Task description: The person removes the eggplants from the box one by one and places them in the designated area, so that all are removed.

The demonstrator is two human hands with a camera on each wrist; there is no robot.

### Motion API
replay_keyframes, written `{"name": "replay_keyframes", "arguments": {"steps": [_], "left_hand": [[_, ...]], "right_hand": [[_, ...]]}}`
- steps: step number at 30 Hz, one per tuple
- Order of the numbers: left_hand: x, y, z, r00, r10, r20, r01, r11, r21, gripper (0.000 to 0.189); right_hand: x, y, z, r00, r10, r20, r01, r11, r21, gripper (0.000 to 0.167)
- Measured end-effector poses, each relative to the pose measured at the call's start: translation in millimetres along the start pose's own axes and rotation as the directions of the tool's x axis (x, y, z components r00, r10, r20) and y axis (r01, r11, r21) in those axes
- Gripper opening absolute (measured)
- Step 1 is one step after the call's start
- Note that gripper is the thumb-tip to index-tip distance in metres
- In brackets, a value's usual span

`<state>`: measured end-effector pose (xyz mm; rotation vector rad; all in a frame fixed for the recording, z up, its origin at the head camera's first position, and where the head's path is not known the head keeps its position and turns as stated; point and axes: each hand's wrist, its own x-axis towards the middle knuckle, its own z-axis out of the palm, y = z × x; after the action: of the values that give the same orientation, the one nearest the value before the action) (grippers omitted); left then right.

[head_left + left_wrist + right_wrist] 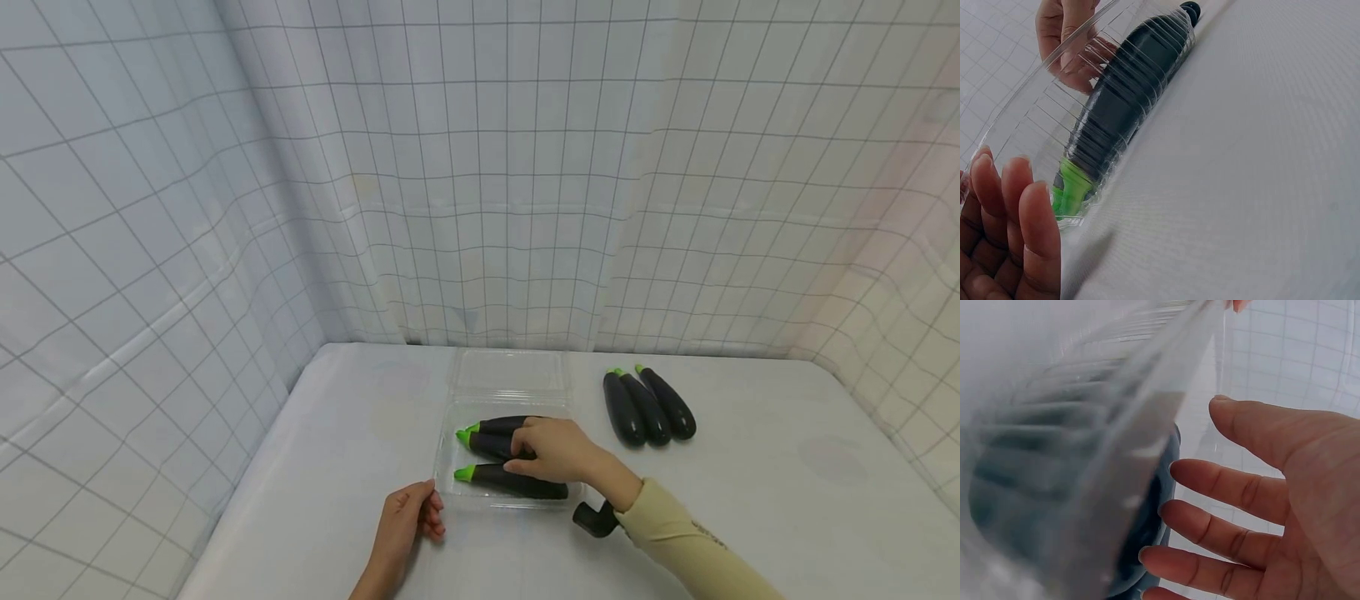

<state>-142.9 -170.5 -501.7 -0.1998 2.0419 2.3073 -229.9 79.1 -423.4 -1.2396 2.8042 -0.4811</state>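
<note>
A clear plastic clamshell box (442, 479) lies on the table with its lid (512, 371) folded back. Inside are three dark eggplants with green stems: a front eggplant (517, 482), a middle eggplant (487, 444) and a back eggplant (506, 424). At the box's front left corner, my left hand (407, 518) pinches the rim between thumb and forefinger; the thumb is out of sight in the left wrist view. Over the middle eggplant reaches my right hand (558, 454), thumb apart from the fingers (1222, 487). Its fingertips are at an eggplant (1147, 531); firm contact is unclear.
Three more eggplants (648, 408) lie side by side on the white table (780, 450), right of the box. A black wrist-camera piece (594, 518) hangs below the right wrist. White checked curtains (517, 167) stand behind and at both sides.
</note>
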Motion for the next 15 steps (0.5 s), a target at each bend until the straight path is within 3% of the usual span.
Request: {"name": "replay_keyframes", "arguments": {"steps": [15], "left_hand": [[-0.8, 1.8, 0.8, 1.000, -0.007, -0.009, 0.007, 1.000, 0.024, 0.034]], "right_hand": [[-0.7, -5.4, 3.3, 0.999, 0.013, 0.030, -0.011, 0.999, -0.040, 0.027]]}}
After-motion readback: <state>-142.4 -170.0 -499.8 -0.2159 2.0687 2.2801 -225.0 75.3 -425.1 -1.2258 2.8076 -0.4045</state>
